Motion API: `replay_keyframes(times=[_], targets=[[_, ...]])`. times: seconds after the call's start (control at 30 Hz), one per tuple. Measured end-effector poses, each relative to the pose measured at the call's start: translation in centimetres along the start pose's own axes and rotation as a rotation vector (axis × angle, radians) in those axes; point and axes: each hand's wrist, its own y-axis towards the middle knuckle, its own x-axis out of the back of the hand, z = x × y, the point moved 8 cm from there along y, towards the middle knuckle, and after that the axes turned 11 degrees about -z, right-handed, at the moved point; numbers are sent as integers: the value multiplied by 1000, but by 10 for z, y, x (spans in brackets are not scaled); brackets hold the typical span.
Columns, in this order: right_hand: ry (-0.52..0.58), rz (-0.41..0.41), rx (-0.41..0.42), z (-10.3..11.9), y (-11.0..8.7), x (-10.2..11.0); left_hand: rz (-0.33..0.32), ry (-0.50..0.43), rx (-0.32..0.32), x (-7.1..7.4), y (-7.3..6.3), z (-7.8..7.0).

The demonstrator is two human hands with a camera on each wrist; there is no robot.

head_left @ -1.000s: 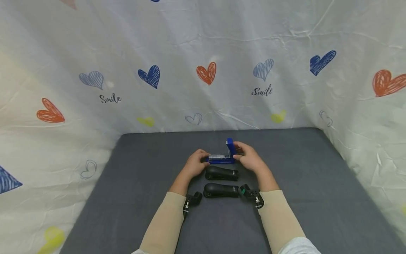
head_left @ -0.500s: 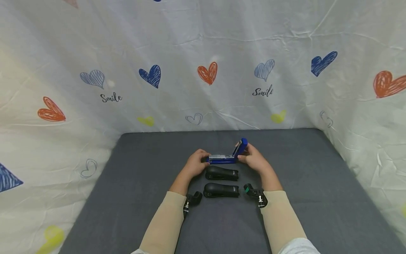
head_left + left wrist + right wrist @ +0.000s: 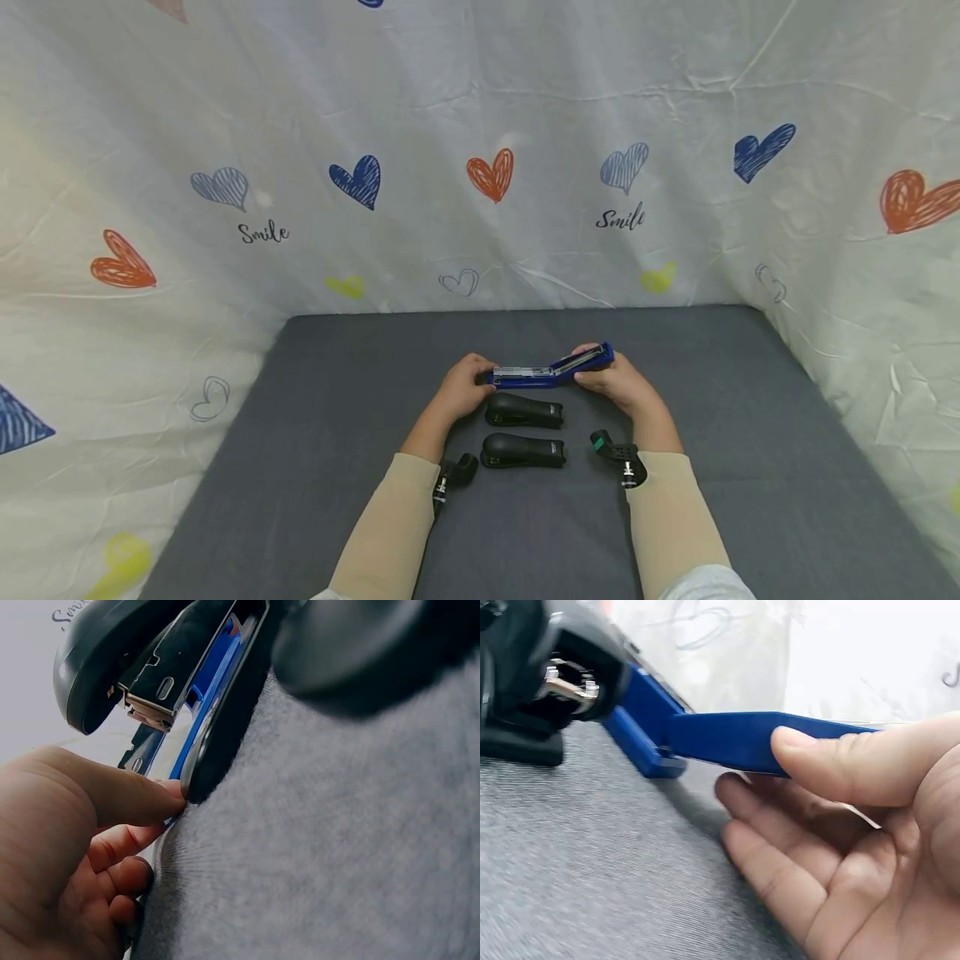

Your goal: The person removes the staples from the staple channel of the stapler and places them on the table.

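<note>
A blue stapler (image 3: 522, 379) lies on the grey table behind two black staplers, its top arm (image 3: 585, 360) swung far back to the right. My left hand (image 3: 459, 386) pinches the left end of its base between thumb and fingers. With thumb on one side and fingers beneath, my right hand (image 3: 621, 383) grips the raised blue arm (image 3: 727, 739). In the left wrist view the blue base (image 3: 214, 682) shows behind a black stapler (image 3: 161, 675). The nearer black stapler (image 3: 522, 451) lies parallel in front of the other black stapler (image 3: 524, 411).
The grey cloth-covered table (image 3: 375, 400) reaches back to a pale curtain (image 3: 420, 108) printed with hearts. Both forearms lie to either side of the black staplers. A small wrist camera (image 3: 618, 454) sits on the right sleeve.
My right hand has moved right and lowered the blue stapler's top arm from upright to nearly flat. The left hand has stayed on the base.
</note>
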Motion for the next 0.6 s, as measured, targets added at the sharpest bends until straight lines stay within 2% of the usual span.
replay_keyframes(times=[0.1, 0.2, 0.37, 0.6], targets=[[26, -20, -55, -2, -1, 6, -3, 3, -9, 0, 0, 0], [3, -84, -88, -1, -2, 14, -6, 6, -10, 0, 0, -1], [-136, -218, -105, 4, -4, 34, -5, 3, 8, 1, 0, 0], [-402, -262, -29, 24, -12, 37, -13, 6, 3, 1, -1, 1]])
